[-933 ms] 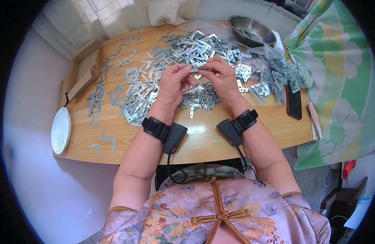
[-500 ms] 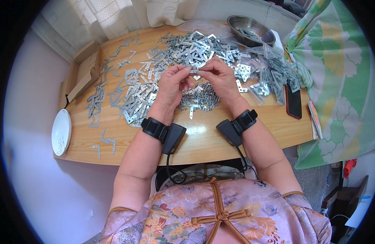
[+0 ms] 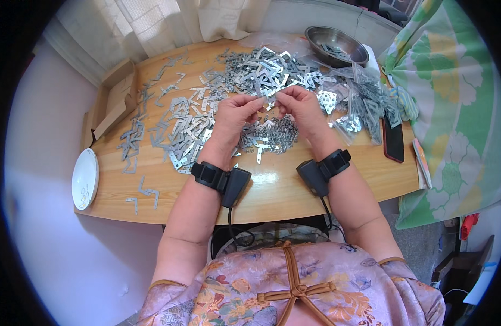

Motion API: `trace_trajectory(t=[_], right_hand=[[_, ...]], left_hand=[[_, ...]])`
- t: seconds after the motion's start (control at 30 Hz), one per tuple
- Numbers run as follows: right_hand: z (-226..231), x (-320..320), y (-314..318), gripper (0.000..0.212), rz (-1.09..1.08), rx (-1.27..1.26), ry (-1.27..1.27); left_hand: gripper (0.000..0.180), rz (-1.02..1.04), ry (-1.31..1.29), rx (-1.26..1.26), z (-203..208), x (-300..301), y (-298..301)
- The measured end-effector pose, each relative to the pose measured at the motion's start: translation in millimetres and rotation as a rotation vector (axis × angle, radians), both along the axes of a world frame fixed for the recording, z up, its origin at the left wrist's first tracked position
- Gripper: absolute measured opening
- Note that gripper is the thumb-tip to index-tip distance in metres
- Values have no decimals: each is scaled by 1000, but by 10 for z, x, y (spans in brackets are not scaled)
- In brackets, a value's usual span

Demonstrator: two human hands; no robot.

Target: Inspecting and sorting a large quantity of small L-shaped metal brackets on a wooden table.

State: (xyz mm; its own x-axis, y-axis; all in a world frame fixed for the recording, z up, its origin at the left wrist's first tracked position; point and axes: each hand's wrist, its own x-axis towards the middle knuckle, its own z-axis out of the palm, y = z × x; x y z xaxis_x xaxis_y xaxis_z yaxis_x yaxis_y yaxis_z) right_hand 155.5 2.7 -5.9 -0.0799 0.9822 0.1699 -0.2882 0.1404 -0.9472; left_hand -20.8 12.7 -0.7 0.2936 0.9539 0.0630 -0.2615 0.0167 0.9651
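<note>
Over the heap of small screws (image 3: 272,135), both my hands are raised close together. My left hand (image 3: 237,115) pinches a small flat metal corner bracket between thumb and fingertips, partly covered by the fingers. A short distance to the right, my right hand (image 3: 302,106) has thumb and forefinger pressed together; whatever is between them is too small to make out. Beyond the hands lies a big pile of L-shaped metal brackets (image 3: 269,68). More brackets (image 3: 182,130) spread out left of my left wrist. One loose bracket (image 3: 259,151) rests at the near edge of the screws.
Clear bags of metal parts (image 3: 364,100) and a steel bowl (image 3: 337,46) stand at the right. A phone (image 3: 393,142) lies near the right edge. On the left are an open cardboard box (image 3: 117,103), a white plate (image 3: 85,179) and joined brackets (image 3: 132,138).
My fingertips have come slightly apart; earlier they met at the bracket. My right hand has shifted a little right and down. The whole view has also moved slightly.
</note>
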Motion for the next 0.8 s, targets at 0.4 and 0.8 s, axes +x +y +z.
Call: trace_trajectory(t=[0.4, 0.8], right_hand=[[42, 103, 119, 21, -187, -98, 72], [-69, -19, -20, 15, -136, 202, -739]], left_hand=[[19, 50, 653, 265, -27, -264, 174], [23, -25, 1185, 647, 114, -293, -8]])
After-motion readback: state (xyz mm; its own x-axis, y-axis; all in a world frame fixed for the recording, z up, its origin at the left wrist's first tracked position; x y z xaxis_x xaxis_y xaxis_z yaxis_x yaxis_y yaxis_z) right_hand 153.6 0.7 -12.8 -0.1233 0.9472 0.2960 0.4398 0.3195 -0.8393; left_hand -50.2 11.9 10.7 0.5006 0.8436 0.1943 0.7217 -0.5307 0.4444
